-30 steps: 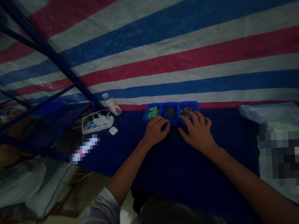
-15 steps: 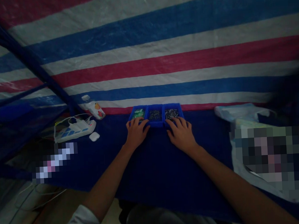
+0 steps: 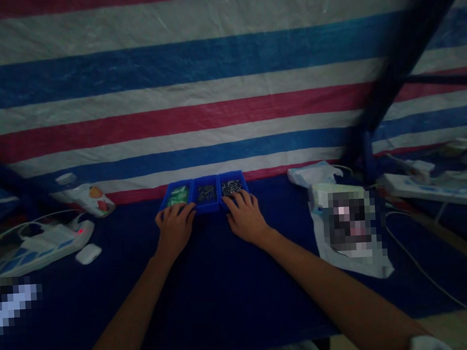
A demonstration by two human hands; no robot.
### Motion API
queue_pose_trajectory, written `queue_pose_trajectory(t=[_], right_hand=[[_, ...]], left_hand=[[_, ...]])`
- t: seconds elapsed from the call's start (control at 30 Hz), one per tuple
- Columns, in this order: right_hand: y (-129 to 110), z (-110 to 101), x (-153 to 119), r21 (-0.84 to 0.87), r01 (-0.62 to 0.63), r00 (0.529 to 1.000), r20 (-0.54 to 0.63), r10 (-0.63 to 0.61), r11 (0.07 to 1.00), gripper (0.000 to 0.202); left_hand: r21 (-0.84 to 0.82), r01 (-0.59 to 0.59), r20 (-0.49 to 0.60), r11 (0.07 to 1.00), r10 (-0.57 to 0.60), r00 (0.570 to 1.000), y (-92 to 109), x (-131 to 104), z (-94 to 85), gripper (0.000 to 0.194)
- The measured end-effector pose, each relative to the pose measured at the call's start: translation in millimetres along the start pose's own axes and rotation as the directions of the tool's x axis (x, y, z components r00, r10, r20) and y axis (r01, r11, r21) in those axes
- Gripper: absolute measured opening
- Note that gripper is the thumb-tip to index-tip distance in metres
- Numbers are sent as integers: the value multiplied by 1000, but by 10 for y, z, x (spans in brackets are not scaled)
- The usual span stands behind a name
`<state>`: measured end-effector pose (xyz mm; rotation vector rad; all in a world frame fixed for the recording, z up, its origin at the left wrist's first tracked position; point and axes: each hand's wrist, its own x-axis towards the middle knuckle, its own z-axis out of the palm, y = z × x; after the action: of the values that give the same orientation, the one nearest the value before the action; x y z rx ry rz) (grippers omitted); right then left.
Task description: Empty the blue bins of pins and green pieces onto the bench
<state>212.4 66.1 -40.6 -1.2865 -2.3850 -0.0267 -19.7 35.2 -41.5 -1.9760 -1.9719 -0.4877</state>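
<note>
Three blue bins stand side by side against the striped sheet. The left bin (image 3: 163, 201) holds small green pieces (image 3: 178, 195). In the middle bin (image 3: 207, 209) lie thin dark metal pieces (image 3: 206, 193) like screws or pins. Short shiny metal pieces (image 3: 231, 187) fill the right bin (image 3: 245, 180). My left hand (image 3: 175, 226) rests at the front of the left bin, fingers apart over its rim and thumb toward the middle bin. At the right bin's front edge, my right hand (image 3: 246, 216) lies with fingers spread. Neither hand shows a piece in it; the undersides are hidden.
To the left are a power strip (image 3: 45, 250) with cables, a small white case (image 3: 88, 253) and a tilted bottle (image 3: 88, 195). On the right lie a plastic bag (image 3: 314, 174), a partly blurred package (image 3: 351, 268) and another power strip (image 3: 437, 186). A blue frame post (image 3: 393, 78) slants behind.
My view has turned to the right, so the bins and hands appear further left and the second power strip shows. Both hands stay at the bins' front edges.
</note>
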Motion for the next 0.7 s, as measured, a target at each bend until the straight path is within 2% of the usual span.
queue_pose_trajectory(t=[0.13,0.23,0.33,0.43,0.5,0.57,0.63,0.67,0.7], right_hand=[[-4,18,0,3,-10,1000,5,10,1000,56],[-36,-51,-24,-1,-25,1000,11,25,1000,61],[-108,-283,-145,-3,-3,1000,5,3,1000,62],[-152,-619,-444,38,50,999,-25,-49,998,55],[-98,-810,-759,65,-36,991,-129,44,997,47],[59,-923,-1152,70,-143,938,-308,158,987,35],[310,-961,-1587,19,-226,851,-483,207,974,25],[456,-961,-1802,-34,-298,801,-553,230,954,22],[603,-955,-2006,-82,-355,778,-578,246,931,20]], left_hand=[[20,-12,-3,1000,12,1000,1,-7,-14,34],[27,-20,4,999,20,1000,8,-15,-28,36],[10,-19,14,1000,19,1000,14,-21,-39,37],[-3,-14,20,1000,14,1000,17,-24,-45,38],[-5,-7,27,1000,8,1000,20,-26,-50,38],[-12,-5,34,1000,5,999,25,-30,-54,40],[-19,-7,33,1000,8,999,27,-36,-53,42],[-17,-6,29,1000,6,1000,27,-38,-51,43],[-14,-4,27,1000,5,1000,27,-41,-47,43]])
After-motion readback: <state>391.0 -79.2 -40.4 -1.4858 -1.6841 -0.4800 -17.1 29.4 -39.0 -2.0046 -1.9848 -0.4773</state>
